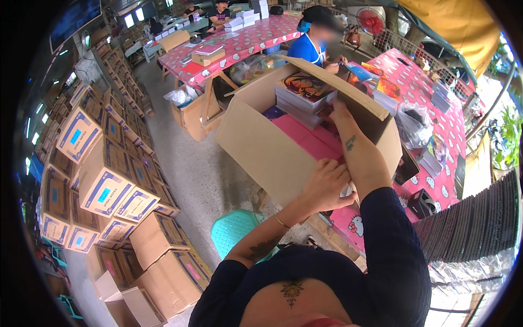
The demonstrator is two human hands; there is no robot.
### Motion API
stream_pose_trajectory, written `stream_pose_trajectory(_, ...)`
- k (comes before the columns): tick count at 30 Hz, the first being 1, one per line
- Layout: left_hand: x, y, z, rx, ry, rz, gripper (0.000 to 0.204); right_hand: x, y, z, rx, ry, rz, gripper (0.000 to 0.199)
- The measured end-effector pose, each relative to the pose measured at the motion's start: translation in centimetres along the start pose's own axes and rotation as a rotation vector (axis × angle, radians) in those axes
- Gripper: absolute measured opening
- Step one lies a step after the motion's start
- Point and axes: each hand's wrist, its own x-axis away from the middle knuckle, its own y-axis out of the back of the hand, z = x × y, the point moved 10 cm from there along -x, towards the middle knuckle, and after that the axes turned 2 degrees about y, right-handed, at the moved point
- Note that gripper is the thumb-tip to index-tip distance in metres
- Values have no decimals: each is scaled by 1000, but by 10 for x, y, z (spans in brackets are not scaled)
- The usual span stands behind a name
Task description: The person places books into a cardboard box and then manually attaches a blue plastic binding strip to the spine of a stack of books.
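A large open cardboard box [261, 147] stands tilted in front of me at the table's edge. Inside it, a stack of books or notebooks [306, 90] with an illustrated dark and orange cover rises at the far side. Pink covers [305, 136] lie lower down, nearer to me. My right hand [336, 111] reaches into the box and grips the right side of the stack, its fingers partly hidden. At the box's near edge, my left hand [331, 182] has its fingers curled over the rim, close under my right forearm. Something whitish shows beside that hand.
A pink patterned table [449, 158] on the right carries book stacks [385, 98], a clear plastic bag [414, 124] and a black holder [423, 204]. A person in blue [310, 46] sits beyond the box. Stacked cartons [109, 188] line the left; a turquoise stool [234, 231] stands nearby.
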Motion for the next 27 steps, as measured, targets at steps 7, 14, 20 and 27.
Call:
stream_pose_trajectory(7,-1,-3,-3,0,-17,7,37,-29,27,3,119,57,-122,30)
stream_pose_trajectory(14,0,0,-3,11,-20,-15,37,-14,30,1,222,48,-142,23)
stream_pose_trajectory(20,-2,-5,-7,1,-44,-5,37,-5,40,60,1288,313,-557,33)
stream_pose_trajectory(27,4,-7,3,-22,16,52,38,29,-10,11,191,19,-89,68)
